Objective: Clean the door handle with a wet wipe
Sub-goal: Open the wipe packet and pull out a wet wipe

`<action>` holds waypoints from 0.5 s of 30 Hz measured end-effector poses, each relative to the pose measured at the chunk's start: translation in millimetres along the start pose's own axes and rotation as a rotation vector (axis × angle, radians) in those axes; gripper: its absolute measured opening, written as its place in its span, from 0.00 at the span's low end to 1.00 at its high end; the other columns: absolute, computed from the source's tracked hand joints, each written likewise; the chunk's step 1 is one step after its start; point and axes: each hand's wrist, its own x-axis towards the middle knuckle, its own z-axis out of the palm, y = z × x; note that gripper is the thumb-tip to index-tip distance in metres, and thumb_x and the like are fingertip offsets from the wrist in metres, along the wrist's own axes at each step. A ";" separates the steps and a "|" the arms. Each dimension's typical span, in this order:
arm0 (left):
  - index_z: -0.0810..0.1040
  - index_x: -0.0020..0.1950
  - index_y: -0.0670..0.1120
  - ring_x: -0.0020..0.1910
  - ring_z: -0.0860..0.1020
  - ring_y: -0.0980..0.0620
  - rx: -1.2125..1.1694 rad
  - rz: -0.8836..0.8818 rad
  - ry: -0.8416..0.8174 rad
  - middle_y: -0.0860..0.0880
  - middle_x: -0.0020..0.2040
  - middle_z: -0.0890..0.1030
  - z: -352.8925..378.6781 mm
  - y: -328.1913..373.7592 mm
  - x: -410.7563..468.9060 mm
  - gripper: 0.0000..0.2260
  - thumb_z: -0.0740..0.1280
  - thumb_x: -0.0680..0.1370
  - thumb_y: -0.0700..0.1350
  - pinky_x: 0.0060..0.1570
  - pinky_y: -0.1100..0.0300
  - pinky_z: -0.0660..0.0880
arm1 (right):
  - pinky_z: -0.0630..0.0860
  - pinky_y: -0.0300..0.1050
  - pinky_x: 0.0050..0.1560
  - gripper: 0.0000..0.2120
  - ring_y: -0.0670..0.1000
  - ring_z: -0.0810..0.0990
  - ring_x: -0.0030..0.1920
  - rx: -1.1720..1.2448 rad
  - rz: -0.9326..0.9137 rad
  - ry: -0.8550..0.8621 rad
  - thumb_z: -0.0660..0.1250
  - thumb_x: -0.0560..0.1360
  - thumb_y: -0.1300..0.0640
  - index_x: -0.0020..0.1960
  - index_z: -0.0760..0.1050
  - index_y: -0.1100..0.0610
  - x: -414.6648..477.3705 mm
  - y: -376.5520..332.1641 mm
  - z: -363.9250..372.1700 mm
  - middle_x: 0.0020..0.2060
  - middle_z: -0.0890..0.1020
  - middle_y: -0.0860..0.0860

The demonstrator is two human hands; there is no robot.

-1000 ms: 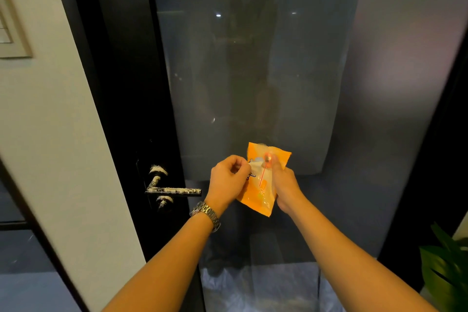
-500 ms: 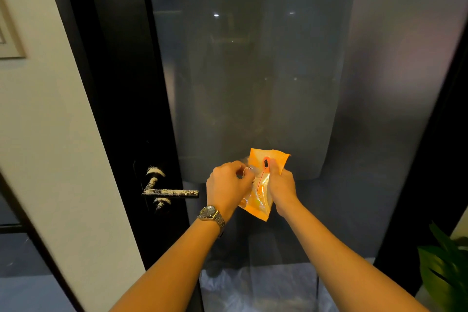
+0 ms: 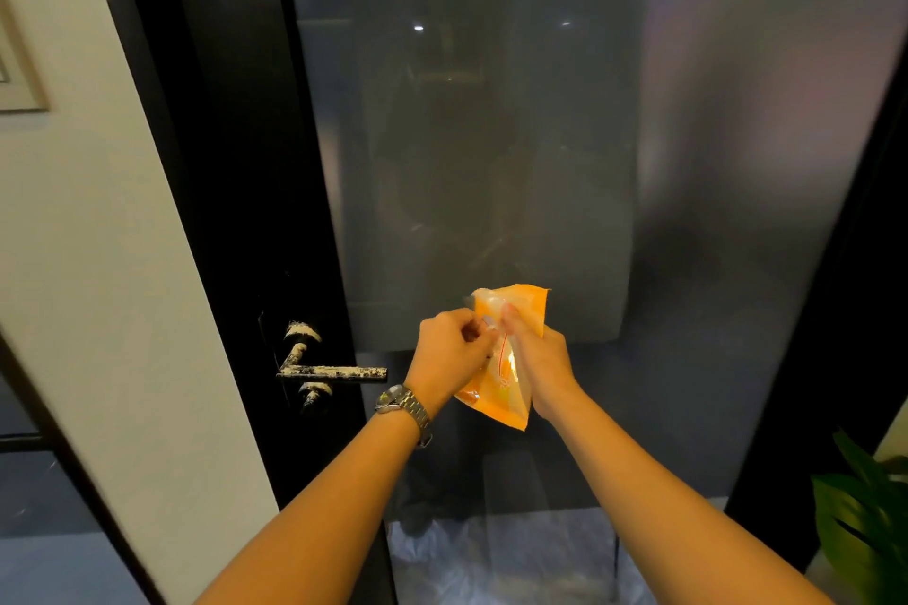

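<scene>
Orange packet (image 3: 496, 388), right of the speckled handle (image 3: 331, 372): right hand (image 3: 538, 359) grips it, left hand (image 3: 449, 351) pinches its top.

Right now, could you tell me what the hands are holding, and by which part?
Both hands hold an orange wipe packet. The right hand grips its upper middle; the left hand pinches at its upper left edge, near the opening.

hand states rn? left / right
Left hand: closed, pinching at the top of the orange wipe packet.
Right hand: closed, holding the packet.
</scene>
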 end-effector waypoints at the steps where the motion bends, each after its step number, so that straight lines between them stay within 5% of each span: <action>1: 0.78 0.44 0.40 0.35 0.77 0.53 0.038 0.021 0.011 0.45 0.37 0.80 1.3 0.7 -0.5 0.09 0.64 0.77 0.46 0.35 0.68 0.72 | 0.75 0.44 0.38 0.08 0.51 0.79 0.41 0.006 0.009 0.025 0.62 0.77 0.48 0.48 0.72 0.53 0.0 1.5 0.5 0.43 0.79 0.51; 8: 0.67 0.47 0.45 0.29 0.72 0.57 -0.116 -0.054 0.248 0.53 0.34 0.73 6.0 3.6 -5.2 0.04 0.57 0.80 0.44 0.24 0.74 0.68 | 0.77 0.47 0.42 0.13 0.53 0.81 0.42 -0.067 -0.012 0.110 0.58 0.78 0.44 0.41 0.74 0.49 2.0 18.3 3.2 0.46 0.82 0.55; 12: 0.69 0.46 0.45 0.32 0.74 0.56 -0.133 -0.088 0.228 0.52 0.34 0.74 6.4 -5.0 -2.7 0.05 0.60 0.79 0.46 0.27 0.70 0.70 | 0.77 0.53 0.52 0.11 0.53 0.81 0.47 0.166 0.100 -0.098 0.57 0.78 0.44 0.52 0.73 0.49 -0.6 13.8 3.1 0.46 0.82 0.52; 15: 0.70 0.45 0.44 0.33 0.74 0.56 -0.123 -0.104 0.188 0.52 0.35 0.74 3.8 -9.3 0.4 0.05 0.62 0.78 0.45 0.32 0.68 0.71 | 0.77 0.54 0.55 0.18 0.54 0.81 0.52 0.217 0.054 -0.275 0.69 0.70 0.45 0.57 0.73 0.50 -2.2 18.2 2.1 0.52 0.82 0.54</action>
